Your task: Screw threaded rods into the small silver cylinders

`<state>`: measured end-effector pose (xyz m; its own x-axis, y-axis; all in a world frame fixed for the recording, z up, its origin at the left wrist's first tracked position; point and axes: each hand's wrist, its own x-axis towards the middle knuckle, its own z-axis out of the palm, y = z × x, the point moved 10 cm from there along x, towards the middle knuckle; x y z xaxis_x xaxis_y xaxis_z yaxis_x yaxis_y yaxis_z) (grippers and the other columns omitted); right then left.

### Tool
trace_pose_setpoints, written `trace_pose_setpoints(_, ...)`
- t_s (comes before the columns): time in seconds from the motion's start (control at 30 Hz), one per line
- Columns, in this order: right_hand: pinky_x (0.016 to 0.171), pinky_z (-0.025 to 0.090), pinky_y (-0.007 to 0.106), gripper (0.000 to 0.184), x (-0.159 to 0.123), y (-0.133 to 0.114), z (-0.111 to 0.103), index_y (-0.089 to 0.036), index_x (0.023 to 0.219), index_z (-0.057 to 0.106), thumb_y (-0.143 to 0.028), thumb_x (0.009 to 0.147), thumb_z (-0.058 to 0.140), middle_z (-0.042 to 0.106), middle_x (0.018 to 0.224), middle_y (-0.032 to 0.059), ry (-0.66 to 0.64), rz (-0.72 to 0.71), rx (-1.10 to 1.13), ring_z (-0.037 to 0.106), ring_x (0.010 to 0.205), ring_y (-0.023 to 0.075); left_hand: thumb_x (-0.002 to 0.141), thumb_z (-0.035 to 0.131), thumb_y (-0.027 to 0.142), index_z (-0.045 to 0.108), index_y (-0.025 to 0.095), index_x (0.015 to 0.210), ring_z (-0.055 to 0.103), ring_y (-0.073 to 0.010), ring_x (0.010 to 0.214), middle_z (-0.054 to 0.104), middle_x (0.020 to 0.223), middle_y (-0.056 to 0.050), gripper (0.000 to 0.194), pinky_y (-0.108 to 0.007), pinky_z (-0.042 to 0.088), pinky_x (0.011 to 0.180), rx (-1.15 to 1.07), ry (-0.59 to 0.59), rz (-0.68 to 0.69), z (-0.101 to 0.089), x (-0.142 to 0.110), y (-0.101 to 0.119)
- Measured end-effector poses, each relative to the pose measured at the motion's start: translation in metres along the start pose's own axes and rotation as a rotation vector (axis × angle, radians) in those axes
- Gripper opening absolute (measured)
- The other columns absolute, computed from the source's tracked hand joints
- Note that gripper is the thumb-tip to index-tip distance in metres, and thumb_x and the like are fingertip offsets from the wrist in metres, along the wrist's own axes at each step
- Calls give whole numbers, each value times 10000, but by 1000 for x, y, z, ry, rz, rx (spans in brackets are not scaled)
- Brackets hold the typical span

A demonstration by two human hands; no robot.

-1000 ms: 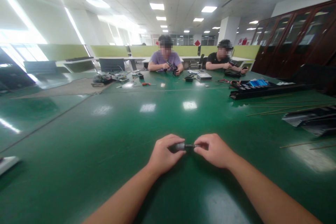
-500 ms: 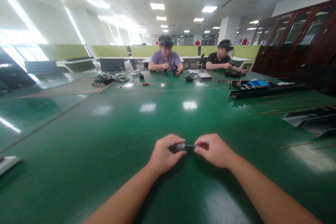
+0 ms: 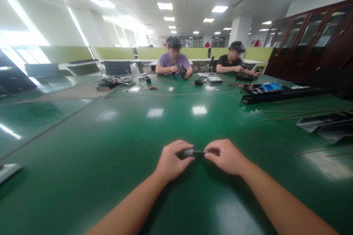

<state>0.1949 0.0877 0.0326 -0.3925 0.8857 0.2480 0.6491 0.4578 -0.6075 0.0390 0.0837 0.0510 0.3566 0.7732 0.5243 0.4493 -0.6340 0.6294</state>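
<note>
My left hand [image 3: 173,159] grips a small grey cylinder [image 3: 189,152] between thumb and fingers, low over the green table. A thin dark shaft [image 3: 199,151] spans the gap from the cylinder to my right hand [image 3: 225,158], lying level. The fingertips of my right hand pinch its far end. Much of the cylinder is hidden in my left hand. I cannot make out exactly what kind of part it is, or whether my right fingertips hold a further piece.
On the green table [image 3: 124,128], a red-handled screwdriver [image 3: 153,87] lies far ahead. Two people sit across, handling dark devices. To the right are black metal channels [image 3: 278,94], blue items [image 3: 271,87] and thin rods [image 3: 289,115]. A white object [image 3: 9,172] is at the left edge.
My hands have drawn very slightly apart. Between them, the dark part now looks thinner than before. The people and the table items stay where they were.
</note>
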Motion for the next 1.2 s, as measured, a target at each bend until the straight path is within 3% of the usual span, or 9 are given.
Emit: trace_pose_setpoints(1.2, 672, 445, 280, 118, -1, 1, -6, -213, 866, 754, -242, 821, 649, 714, 772, 21, 11, -14, -15, 615, 692, 172, 718, 765, 163, 738, 217, 956, 674, -205, 862, 727, 942, -57, 246, -340, 550, 813, 5, 25, 16, -3, 1, -1)
